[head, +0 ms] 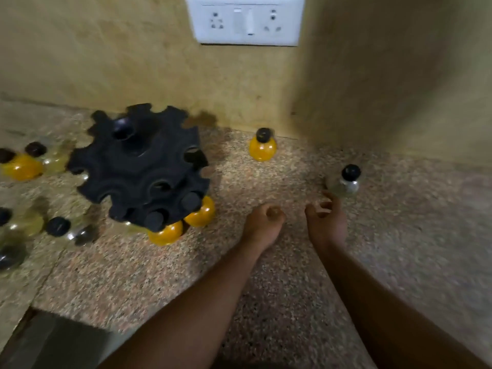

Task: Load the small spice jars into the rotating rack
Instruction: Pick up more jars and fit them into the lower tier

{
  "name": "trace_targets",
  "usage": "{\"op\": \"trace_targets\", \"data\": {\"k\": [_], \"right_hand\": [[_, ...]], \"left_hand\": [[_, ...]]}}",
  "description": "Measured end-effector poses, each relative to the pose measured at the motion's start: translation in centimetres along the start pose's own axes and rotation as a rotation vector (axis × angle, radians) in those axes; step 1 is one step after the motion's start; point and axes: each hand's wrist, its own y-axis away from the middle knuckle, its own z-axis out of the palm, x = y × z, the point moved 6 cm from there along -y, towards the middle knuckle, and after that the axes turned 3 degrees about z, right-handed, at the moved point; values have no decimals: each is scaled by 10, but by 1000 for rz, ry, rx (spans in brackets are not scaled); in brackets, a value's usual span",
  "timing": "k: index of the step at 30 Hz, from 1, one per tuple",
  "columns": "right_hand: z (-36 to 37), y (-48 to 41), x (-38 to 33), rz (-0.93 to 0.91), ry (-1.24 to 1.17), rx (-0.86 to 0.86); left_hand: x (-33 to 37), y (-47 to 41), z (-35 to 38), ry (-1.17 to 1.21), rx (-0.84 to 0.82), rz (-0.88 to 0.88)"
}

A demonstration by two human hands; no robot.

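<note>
Now both hands empty: left hand (262,222) loosely curled, right hand (326,218) open (fingers bent) below clear jar (343,183) at 2 o'clock on desk (266,288).

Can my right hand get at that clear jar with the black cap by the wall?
Probably yes. The right hand is open just in front of the clear jar, fingertips nearly at its base, and only bare countertop lies between them.

Speckled granite counter (292,302) underfoot of everything, pinkish-grey, dimly lit. Mottled ochre wall (106,62) behind, meeting a second wall (399,89) in a corner up and to the right. White switch-and-socket plate (246,20) mounted high on the back wall. Brown stain (202,119) at the wall's base.
</note>
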Motion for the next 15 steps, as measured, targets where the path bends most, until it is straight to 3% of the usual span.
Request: {"op": "trace_targets", "data": {"k": [5,9,15], "right_hand": [[-37,-27,13,37,-81,182],[-49,-50,14,33,-100,224],[-51,-81,5,18,-75,144]], "left_hand": [[41,-28,47,-342,-128,236],[55,-46,75,-724,-181,405],[55,-66,99,-989,-401,295]]}}
